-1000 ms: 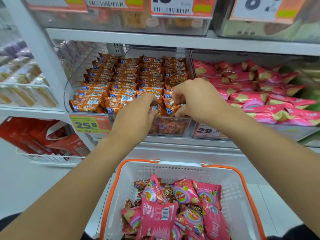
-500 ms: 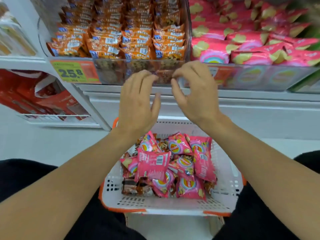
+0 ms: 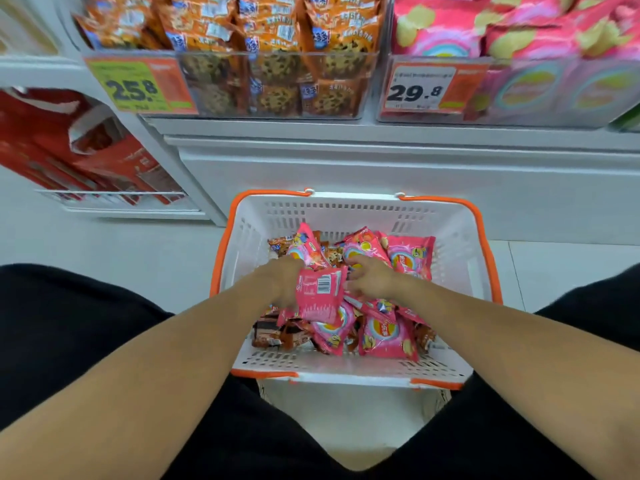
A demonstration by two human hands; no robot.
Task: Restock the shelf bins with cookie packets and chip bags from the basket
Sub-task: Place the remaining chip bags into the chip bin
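I am reaching both hands down into the white slotted plastic basket with orange rim and handles (image 3: 460,244), sitting on the floor between my knees, so I judge this as the picking step of the restock. My left hand (image 3: 282,284) is lying against a glossy pink chip bag turned barcode-side up (image 3: 320,296); that bag is covering my fingertips, so I cannot tell whether they are curling round it. My right hand (image 3: 372,277) is resting on the heap with fingers loosely spread, gripping nothing that I can make out.

The heap is mostly pink chip bags, with brown-and-orange cookie packets (image 3: 277,336) lying underneath and along the left side.

Next I am needing a firm hold on 1 sort, then a lift to the matching clear plastic shelf bin: the cookie bin (image 3: 277,84) beside the tag reading 25.8 (image 3: 133,88), or the chip bin (image 3: 554,95) beside the tag reading 29.8 (image 3: 420,88).

Both bins are looking full to the brim, and the chip bags are burying the cookies. Red packs (image 3: 86,147) are sitting on a lower shelf at the left.
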